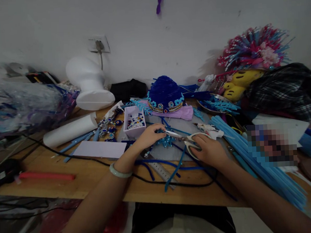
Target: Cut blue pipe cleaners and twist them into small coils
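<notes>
My right hand (pixel 209 149) grips the cream-handled scissors (pixel 189 139), with fingers in the loops. Their blades point left, toward my left fingertips. My left hand (pixel 150 135) is closed in a pinch on a light blue pipe-cleaner piece (pixel 160 131), mostly hidden behind the fingers. Just below the blades lies a cluster of light blue pipe-cleaner shapes (pixel 166 142). Dark blue pipe cleaners (pixel 184 168) and a teal one (pixel 174 173) are strewn over the grey mat and a ruler (pixel 162 173). Behind stands a dark blue headdress (pixel 165 90) with beads and gems along its brim.
A bead box (pixel 134 129), a white card (pixel 98 149) and a paper roll (pixel 70 130) lie left, with a foam head (pixel 89 83) behind. Pliers (pixel 209 129) and a light blue pipe-cleaner bundle (pixel 257 160) are right. A black cable (pixel 95 160) crosses the table.
</notes>
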